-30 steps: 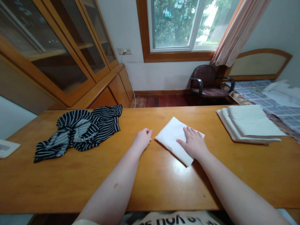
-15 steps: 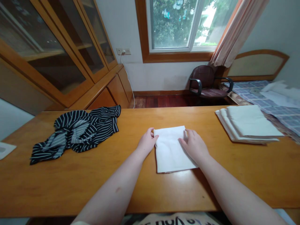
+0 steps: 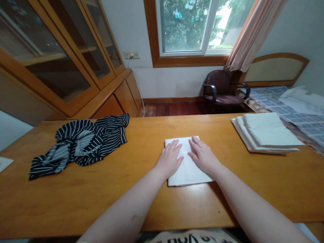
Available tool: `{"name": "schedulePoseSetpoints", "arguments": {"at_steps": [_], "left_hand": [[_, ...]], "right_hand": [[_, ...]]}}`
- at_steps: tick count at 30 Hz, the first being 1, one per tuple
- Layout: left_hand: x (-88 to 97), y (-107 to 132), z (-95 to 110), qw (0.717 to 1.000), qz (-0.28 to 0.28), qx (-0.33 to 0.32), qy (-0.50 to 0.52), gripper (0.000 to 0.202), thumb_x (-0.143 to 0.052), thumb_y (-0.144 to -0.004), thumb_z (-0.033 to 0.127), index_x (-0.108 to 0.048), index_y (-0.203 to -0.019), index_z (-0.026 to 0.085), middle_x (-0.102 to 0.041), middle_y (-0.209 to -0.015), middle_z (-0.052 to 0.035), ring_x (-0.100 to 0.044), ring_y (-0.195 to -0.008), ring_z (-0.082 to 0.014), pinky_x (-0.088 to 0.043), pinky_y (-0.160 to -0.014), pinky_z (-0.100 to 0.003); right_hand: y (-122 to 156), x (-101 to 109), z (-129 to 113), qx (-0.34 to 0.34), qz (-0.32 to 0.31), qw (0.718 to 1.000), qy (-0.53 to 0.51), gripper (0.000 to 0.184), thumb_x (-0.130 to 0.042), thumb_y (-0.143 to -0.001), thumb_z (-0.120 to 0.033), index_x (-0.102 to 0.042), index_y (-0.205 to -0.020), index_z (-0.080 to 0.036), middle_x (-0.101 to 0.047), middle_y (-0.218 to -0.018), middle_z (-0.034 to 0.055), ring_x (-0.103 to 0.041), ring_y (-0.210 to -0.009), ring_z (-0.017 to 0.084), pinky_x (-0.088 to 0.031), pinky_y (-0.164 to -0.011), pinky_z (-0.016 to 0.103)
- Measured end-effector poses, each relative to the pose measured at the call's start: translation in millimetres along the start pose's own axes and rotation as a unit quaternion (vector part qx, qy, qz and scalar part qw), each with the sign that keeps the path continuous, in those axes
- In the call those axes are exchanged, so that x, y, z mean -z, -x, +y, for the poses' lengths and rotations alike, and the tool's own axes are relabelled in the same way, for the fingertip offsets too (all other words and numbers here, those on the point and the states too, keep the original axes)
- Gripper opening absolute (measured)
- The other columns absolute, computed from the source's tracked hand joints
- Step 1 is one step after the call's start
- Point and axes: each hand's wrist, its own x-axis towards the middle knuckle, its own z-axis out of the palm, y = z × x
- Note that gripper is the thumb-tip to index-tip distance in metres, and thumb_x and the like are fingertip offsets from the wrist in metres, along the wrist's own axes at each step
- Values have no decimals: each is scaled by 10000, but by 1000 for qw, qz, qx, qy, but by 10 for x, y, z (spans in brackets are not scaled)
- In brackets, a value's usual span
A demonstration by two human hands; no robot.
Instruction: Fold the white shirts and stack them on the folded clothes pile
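Observation:
A folded white cloth (image 3: 186, 173) lies flat on the wooden table in front of me. My left hand (image 3: 170, 158) rests palm down on its left half, fingers stretched out toward the far edge. On the right half, my right hand (image 3: 202, 156) lies flat too, its fingers spread and pointing to the far left. Both hands touch the cloth and cover part of it; neither grips it.
On the left of the table (image 3: 113, 189) lies a crumpled black-and-white striped garment (image 3: 81, 141). A stack of folded white cloths (image 3: 270, 131) sits at the right. Beyond the table are an office chair (image 3: 222, 87), a glass-doored cabinet (image 3: 101, 86) and a bed (image 3: 275, 96).
My left hand has moved from the cloth's left edge onto its top and opened flat. My right hand has shifted slightly left and flattened. The cloth stays in place.

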Motion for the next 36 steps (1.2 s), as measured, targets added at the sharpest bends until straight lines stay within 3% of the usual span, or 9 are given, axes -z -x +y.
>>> {"name": "schedulePoseSetpoints", "arguments": {"at_steps": [3,9,17,19,22,24,26,32,36], "left_hand": [[-91,19,20,997,-76,-26,-15,595,-446,-879,401,-317,-1411,170,-234,-1521,-108,-148,-1409,-249,-136,-1149,-433],[-131,-3,-60,994,-103,30,-25,753,-459,-838,522,-188,-1467,207,-47,-1553,-108,21,-1412,-313,-85,-1135,-491],[-44,-71,-113,986,-151,62,15,1025,-531,-726,647,-121,-1473,78,-3,-1528,-200,37,-1403,-340,-91,-1127,-492],[-8,-95,-191,986,-150,52,50,905,-493,-789,588,-162,-1470,93,-38,-1533,-174,17,-1409,-308,-101,-1133,-471],[48,-129,-339,983,-130,45,117,531,-287,-931,372,-327,-1426,184,-214,-1521,-80,-127,-1413,-203,-143,-1139,-414],[71,-136,-405,982,-125,39,136,479,-245,-937,278,-393,-1390,229,-296,-1496,-39,-210,-1394,-161,-160,-1140,-383],[75,-120,-421,984,-134,28,117,492,-298,-922,275,-363,-1407,225,-273,-1506,-42,-188,-1400,-169,-146,-1144,-387],[80,-34,-386,977,-213,2,28,775,-440,-859,456,-62,-1483,197,27,-1541,-117,74,-1408,-261,-57,-1120,-513],[148,-20,-450,965,-259,-24,29,1173,-605,-635,669,45,-1480,177,109,-1522,-168,131,-1392,-312,-14,-1104,-544]], "right_hand": [[-19,-50,36,-40,-60,997,-4,705,-339,-898,-526,-222,-1470,-132,-204,-1521,132,-181,-1399,256,-231,-1093,464],[-36,-93,51,-59,-83,995,-1,769,-316,-886,-573,-154,-1483,-117,-139,-1534,134,-127,-1410,249,-207,-1100,474],[-36,-105,50,-71,-81,994,-9,748,-335,-886,-551,-146,-1486,-146,-129,-1538,114,-123,-1412,237,-181,-1108,475],[-36,-103,46,-73,-80,994,-12,747,-334,-888,-548,-153,-1484,-135,-132,-1537,118,-125,-1411,236,-179,-1110,471],[-36,-95,38,-73,-78,994,-15,743,-339,-889,-545,-164,-1483,-134,-146,-1533,129,-135,-1409,241,-185,-1108,469],[-37,-89,35,-72,-75,994,-17,742,-340,-888,-546,-168,-1482,-136,-152,-1532,131,-136,-1409,242,-185,-1108,469],[-37,-83,34,-74,-73,994,-17,740,-337,-889,-547,-174,-1481,-134,-153,-1532,128,-135,-1410,239,-183,-1109,465],[-34,-73,50,-67,-78,995,-14,740,-340,-888,-549,-163,-1484,-149,-146,-1535,116,-136,-1410,235,-188,-1109,458],[-30,-62,45,-68,-83,994,-9,746,-332,-887,-555,-157,-1484,-143,-141,-1536,104,-132,-1411,227,-180,-1113,455]]}}
